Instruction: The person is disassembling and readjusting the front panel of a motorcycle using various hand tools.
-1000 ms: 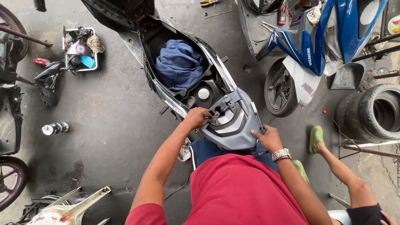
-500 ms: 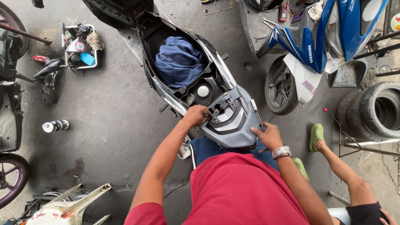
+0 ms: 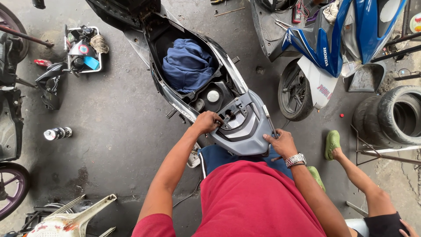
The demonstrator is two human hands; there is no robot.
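Left hand [image 3: 207,122] clamped on the left edge of the grey tail cover [image 3: 243,129], centre-near, fingers curled round it. Right hand [image 3: 283,142] pinching a thin rod [image 3: 268,119] at the cover's right side. Blue cloth [image 3: 188,65] in the open seat bay just beyond. Spray can [image 3: 58,133] lying far left on stained concrete floor [image 3: 123,145]; bare floor btwn. Blue scooter [image 3: 324,44], stacked tyres [image 3: 392,115] crowd the right.

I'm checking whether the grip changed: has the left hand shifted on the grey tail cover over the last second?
No. The left hand stays on the tail cover's left edge, as near the white cap as before.
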